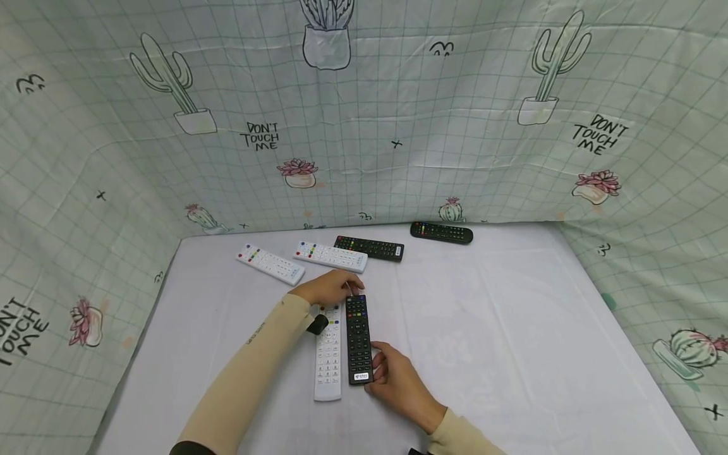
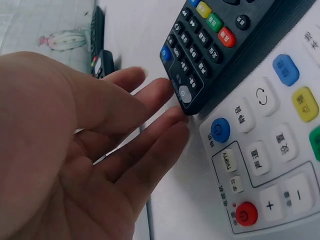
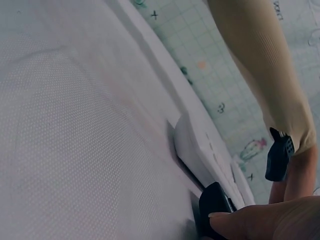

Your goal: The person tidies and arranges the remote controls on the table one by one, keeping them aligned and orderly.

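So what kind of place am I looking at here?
Probably a makeshift tabletop booth for demonstrations or filming: cactus-print fabric encloses the back and sides, a white-covered table fills the middle, and several remote controls lie on it.

Long blk remote point(image 1: 359, 341) lies face-up, prob. flat, just beside parallel wht remote point(image 1: 328, 360).

We count three white remotes point(image 1: 328, 363), three black remotes point(image 1: 359, 339), six total. One table point(image 1: 483, 354), one left hand point(image 1: 328, 287), one right hand point(image 1: 400, 382), three "DON'T TOUCH ME" prints point(image 1: 600, 134), one cut off.
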`<action>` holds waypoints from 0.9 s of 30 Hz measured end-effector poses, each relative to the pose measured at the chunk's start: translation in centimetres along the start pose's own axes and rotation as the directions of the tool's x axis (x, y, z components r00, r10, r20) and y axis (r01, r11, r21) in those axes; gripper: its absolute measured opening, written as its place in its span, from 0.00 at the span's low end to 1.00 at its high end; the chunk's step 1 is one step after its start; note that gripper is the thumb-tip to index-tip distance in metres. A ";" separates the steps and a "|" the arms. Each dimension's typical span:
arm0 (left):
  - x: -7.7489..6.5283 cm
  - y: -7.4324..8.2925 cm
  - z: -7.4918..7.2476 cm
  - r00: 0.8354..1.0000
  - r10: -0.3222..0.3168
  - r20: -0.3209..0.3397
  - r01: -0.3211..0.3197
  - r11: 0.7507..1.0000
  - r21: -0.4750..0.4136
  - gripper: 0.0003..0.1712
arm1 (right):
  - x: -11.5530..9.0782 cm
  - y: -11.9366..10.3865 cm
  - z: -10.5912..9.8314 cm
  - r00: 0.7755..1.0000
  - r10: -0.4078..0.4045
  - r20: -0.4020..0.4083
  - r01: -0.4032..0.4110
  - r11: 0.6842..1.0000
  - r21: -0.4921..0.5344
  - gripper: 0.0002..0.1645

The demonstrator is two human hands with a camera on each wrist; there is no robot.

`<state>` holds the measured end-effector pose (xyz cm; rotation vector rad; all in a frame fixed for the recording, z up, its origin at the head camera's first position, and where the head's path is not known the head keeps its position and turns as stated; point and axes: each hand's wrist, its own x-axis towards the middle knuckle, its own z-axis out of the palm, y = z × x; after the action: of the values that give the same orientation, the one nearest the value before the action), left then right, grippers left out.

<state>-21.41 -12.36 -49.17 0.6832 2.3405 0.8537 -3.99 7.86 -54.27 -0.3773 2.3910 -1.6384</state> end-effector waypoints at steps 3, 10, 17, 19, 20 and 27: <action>0.0 0.0 -0.1 1.000 0.013 -0.009 -0.013 1.000 -0.014 0.23 | 0.0 -0.1 0.0 1.000 0.006 0.007 -0.006 1.000 0.008 0.46; -0.1 0.0 -0.2 0.999 0.026 -0.020 -0.027 1.000 -0.017 0.23 | 0.0 -0.2 0.0 1.000 0.011 0.011 -0.011 1.000 -0.007 0.46; -0.3 -0.3 -0.2 1.000 0.008 -0.023 -0.009 0.999 -0.041 0.23 | -0.2 -0.2 -0.1 1.000 0.011 0.016 -0.011 0.999 -0.031 0.45; -0.4 -0.3 -0.2 1.000 -0.001 -0.029 -0.001 0.999 -0.045 0.24 | -0.4 -0.2 -0.2 1.000 0.020 0.015 -0.019 0.999 -0.032 0.44; -0.4 -0.4 -0.3 0.999 0.001 -0.037 -0.003 0.999 -0.046 0.24 | -0.5 -0.2 -0.3 1.000 0.025 0.013 -0.024 0.999 -0.034 0.44; -0.9 -0.6 -0.9 0.988 -0.006 -0.156 -0.002 0.999 -0.051 0.23 | -0.8 0.3 -2.6 0.998 0.060 -0.022 -0.061 0.996 -0.071 0.40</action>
<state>-21.51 -13.68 -48.77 0.6116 2.4471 0.9949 -4.12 10.44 -53.58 -0.2985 2.4564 -1.5409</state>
